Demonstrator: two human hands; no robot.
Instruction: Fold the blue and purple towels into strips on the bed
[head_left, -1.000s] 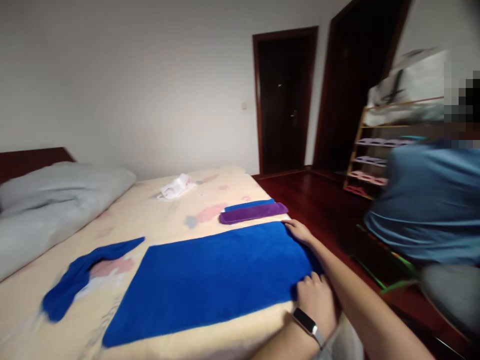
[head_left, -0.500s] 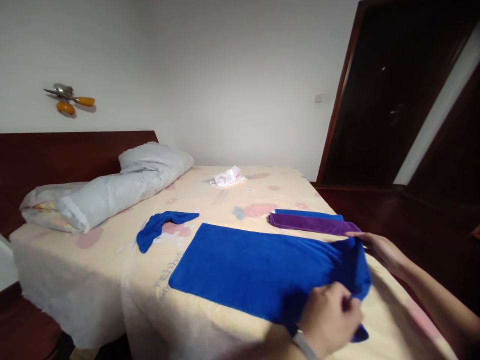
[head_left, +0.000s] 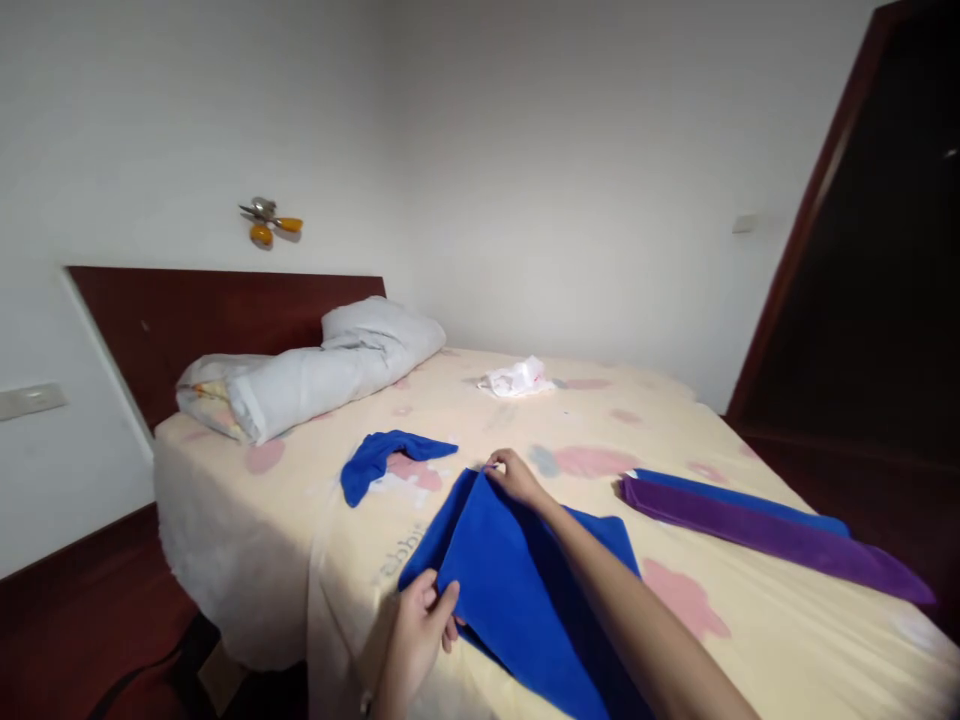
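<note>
A large blue towel [head_left: 510, 600] lies doubled over itself on the bed, its upper layer raised near the left edge. My left hand [head_left: 420, 625] pinches the near corner of that upper layer between thumb and fingers. At the far corner, my right hand [head_left: 514, 475] grips the edge of the same towel, and my right forearm crosses above the fabric. Left of and beyond the towel is a crumpled, smaller blue cloth [head_left: 382, 455]. To the right, a long folded purple towel [head_left: 757, 535] rests beside a folded blue towel [head_left: 739, 500].
The bed [head_left: 585, 425] has a cream patterned sheet. A rolled grey quilt [head_left: 315, 385] lies by the dark wooden headboard [head_left: 225, 310]. Farther back sits a white plastic bag [head_left: 517, 377]. A dark door [head_left: 892, 280] stands at the right.
Both hands have carried the towel's right edge leftward, folding it over the flat part. The view has turned, so the surroundings sit differently in the picture.
</note>
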